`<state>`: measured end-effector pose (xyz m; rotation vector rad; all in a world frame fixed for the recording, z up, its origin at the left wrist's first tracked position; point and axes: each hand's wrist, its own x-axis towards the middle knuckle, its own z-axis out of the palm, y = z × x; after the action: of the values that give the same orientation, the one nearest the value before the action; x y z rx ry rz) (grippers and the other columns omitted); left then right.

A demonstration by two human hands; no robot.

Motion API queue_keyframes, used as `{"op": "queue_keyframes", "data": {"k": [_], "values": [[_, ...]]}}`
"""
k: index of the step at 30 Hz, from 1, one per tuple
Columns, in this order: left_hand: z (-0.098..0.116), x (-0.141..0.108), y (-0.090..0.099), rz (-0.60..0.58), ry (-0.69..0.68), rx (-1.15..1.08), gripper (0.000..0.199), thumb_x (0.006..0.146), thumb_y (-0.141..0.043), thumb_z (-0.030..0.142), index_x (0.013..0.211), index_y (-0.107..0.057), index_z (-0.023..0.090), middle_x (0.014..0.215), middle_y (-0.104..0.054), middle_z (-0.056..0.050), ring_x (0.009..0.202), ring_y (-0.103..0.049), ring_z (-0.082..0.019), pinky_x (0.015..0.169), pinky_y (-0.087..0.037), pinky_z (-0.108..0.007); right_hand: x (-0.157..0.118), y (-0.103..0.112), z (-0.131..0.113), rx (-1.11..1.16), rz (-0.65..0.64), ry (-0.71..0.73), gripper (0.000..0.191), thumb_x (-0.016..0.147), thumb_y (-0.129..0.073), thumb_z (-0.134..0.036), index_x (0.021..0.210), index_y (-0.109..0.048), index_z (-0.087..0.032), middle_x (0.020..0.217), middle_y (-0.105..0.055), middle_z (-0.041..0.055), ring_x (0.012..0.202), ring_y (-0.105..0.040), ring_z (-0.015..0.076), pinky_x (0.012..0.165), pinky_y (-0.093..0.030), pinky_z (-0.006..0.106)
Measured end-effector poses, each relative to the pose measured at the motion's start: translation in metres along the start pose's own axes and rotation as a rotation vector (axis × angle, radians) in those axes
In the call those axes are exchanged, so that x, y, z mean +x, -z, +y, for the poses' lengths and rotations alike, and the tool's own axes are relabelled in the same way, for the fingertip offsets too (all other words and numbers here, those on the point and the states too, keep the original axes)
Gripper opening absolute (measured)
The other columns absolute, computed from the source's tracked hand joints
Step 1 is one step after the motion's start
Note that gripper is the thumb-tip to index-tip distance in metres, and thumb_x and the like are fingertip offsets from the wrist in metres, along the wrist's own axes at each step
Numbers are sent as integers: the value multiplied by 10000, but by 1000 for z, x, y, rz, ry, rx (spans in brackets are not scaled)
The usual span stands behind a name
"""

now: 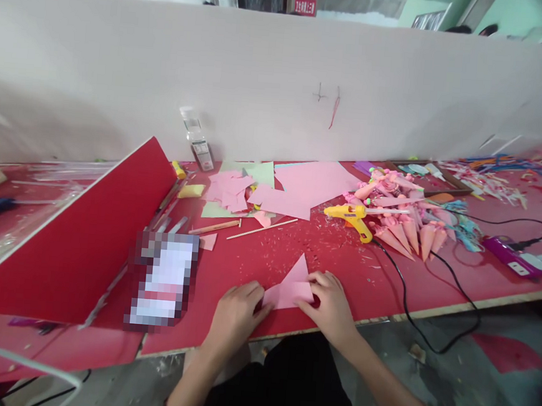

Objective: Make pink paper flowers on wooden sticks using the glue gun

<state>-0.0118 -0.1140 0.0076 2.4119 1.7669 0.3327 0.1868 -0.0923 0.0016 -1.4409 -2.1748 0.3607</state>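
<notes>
A piece of pink paper (292, 287), partly folded with one pointed corner sticking up, lies at the front edge of the red table. My left hand (239, 310) pinches its left end between thumb and fingers. At the right end, my right hand (331, 305) grips the paper, thumb below and fingers above. Beyond my right hand rests a yellow glue gun (354, 217) with a clear glue stick in its back. Behind the gun is a heap of pink paper cones (397, 232).
Pink paper sheets (317, 180) and cut pieces (229, 189) lie further back. A wooden stick (262, 228) is in front of them. To the left are a phone (166, 282) and a leaning red board (80, 238). A bottle (198, 141) stands by the white partition (261, 83). A black cord (400, 282) hangs over the edge.
</notes>
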Motion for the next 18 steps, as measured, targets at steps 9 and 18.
{"op": "queue_keyframes", "data": {"k": [9, 18], "values": [[-7, 4, 13, -35, -440, 64, 462, 807, -414, 123, 1195, -370, 370, 1325, -306, -15, 1048, -428, -184, 857, -364, -344, 1, -1, 0, -42, -29, 23, 133, 723, -566, -313, 675, -546, -191, 820, -546, 32, 795, -496, 194, 798, -360, 378], [-15, -1, 22, -185, -558, 106, 447, 846, -371, 193, 1262, -285, 333, 1234, -471, 25, 1048, -452, -120, 868, -312, -272, 2, 2, -3, -69, -48, 26, 170, 730, -556, -341, 660, -529, -189, 826, -539, 31, 796, -489, 190, 810, -353, 375]]}}
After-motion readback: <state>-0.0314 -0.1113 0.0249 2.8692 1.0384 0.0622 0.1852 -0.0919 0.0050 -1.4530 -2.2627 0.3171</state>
